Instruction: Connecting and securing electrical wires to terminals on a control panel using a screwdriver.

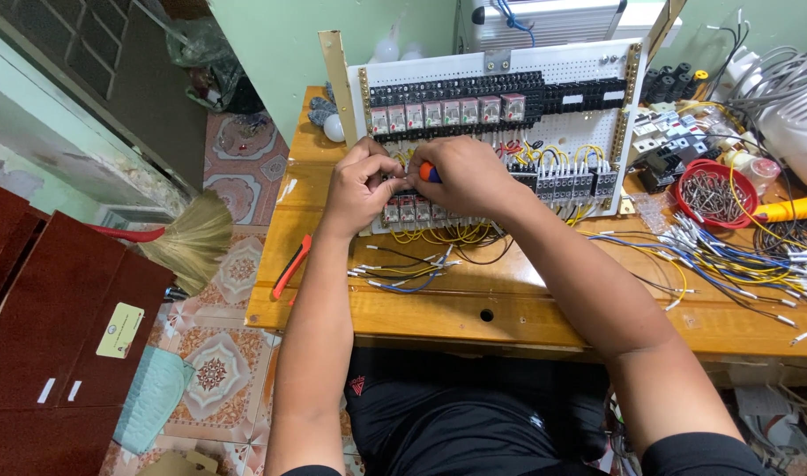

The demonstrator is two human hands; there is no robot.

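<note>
Screwdriver (431, 173) feels light and rigid; my right hand (463, 176) grips its orange handle, left hand (361, 183) pinches thin, floppy wires (394, 167) against the panel (496, 132).

Screwdriver (430, 173): orange/blue handle, mostly hidden in fist, at relay row (412, 210) low on white panel (562, 66), propped upright on counter.

Varnished wood, perforated panel, plastic parts

The glossy orange-brown wooden table (438, 308) bears a matt white perforated mounting panel (562, 66), black plastic relay blocks (456, 91) and a red plastic bowl (685, 176) of shiny metal screws (714, 196).
</note>
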